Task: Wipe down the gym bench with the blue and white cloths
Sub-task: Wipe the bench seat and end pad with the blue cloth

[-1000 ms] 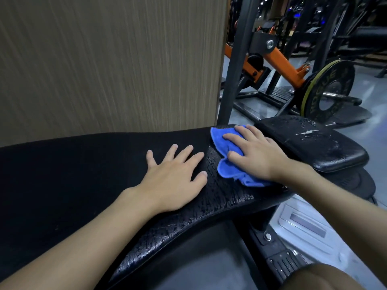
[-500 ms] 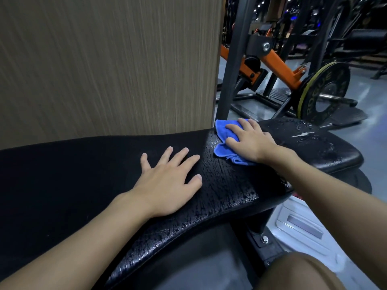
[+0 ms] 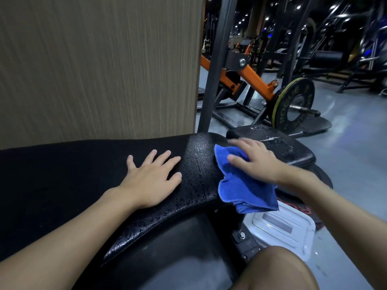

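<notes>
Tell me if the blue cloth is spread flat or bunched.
Bunched: the blue cloth lies crumpled in folds under the right hand, hanging off the bench.

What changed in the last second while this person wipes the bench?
The right hand pushed the blue cloth away toward the far edge of the bench, then drew it back toward the person; the cloth now hangs over the near edge. The left hand stayed flat on the bench, and the seat pad beyond stayed beaded with water.
</notes>
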Tool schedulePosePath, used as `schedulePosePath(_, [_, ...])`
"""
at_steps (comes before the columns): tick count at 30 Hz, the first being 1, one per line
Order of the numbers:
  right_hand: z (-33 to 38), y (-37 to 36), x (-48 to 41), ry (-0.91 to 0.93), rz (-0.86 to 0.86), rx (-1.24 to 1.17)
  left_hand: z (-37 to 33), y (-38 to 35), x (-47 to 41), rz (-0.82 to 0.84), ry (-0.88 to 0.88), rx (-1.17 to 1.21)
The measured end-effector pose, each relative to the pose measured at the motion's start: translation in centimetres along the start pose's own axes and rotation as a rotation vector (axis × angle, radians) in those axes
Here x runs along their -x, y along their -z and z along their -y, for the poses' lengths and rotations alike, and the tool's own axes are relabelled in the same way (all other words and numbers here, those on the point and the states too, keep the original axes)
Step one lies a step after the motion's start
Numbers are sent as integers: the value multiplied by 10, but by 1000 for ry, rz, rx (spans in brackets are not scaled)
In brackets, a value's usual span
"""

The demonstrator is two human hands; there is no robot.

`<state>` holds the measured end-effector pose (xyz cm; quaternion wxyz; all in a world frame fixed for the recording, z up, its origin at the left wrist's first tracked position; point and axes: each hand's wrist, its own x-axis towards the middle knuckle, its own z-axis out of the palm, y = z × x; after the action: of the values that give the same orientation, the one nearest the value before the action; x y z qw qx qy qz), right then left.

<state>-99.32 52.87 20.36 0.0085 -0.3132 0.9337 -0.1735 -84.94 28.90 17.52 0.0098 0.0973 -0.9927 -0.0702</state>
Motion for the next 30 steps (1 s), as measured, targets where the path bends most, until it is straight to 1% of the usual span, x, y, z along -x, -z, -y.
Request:
schedulePosePath(1, [0,7,-11,0,32,-73,0,0,0,-2,-1,3])
schedulePosePath(2, [-1,13,-22,1,99,-117,0,0,-1,-6,-2,7])
schedulePosePath(4, [-2,24,-33,-4,286,-112,0,0,-1,-15,-5,9])
schedulePosePath(5, [-3,28,-36,-7,341,-103,1,0,-1,-18,-5,10])
schedulePosePath(6, [-3,31,-38,-2,351,-106,1,-1,-1,-21,-5,12])
schedulePosePath(8, [-3,33,-39,0,298,-122,2,-2,-2,-25,-5,15])
schedulePosePath(10, [-6,28,-42,-2,201,-94,3,-2,-2,-25,-5,14])
schedulePosePath(12, [-5,26,-44,23,51,-74,2,-2,-2,-26,-2,6])
schedulePosePath(14, [1,32,-47,105,-197,-92,1,-2,-2,-21,0,3])
schedulePosePath(17, [15,51,-56,224,-680,-44,1,-1,-2,-21,-2,1])
schedulePosePath(18, [22,57,-58,260,-789,-24,1,-1,-2,-22,-3,3])
schedulePosePath(19, [28,59,-58,298,-848,-2,1,-1,-3,-24,-5,5])
schedulePosePath(20, [33,58,-57,328,-871,58,2,-1,-3,-25,-7,6])
schedulePosePath(21, [36,52,-54,340,-843,181,2,-1,-3,-26,-8,8])
schedulePosePath(22, [35,43,-50,335,-733,327,2,-2,-3,-25,-9,10])
schedulePosePath(23, [32,32,-43,315,-539,449,3,-2,-2,-23,-8,11])
schedulePosePath(24, [27,21,-35,294,-309,512,3,-2,-2,-22,-7,10])
schedulePosePath(25, [23,14,-26,268,-125,493,3,-2,-2,-23,-5,8])
schedulePosePath(26, [20,10,-19,255,-42,430,2,-2,-2,-22,-4,6])
schedulePosePath(27, [20,9,-16,259,-80,359,2,-2,-2,-20,-4,7])
schedulePosePath(29, [22,8,-22,256,-326,261,1,-1,-2,-16,-3,9])
schedulePosePath(30, [25,6,-28,215,-371,216,1,0,-2,-16,-3,7])
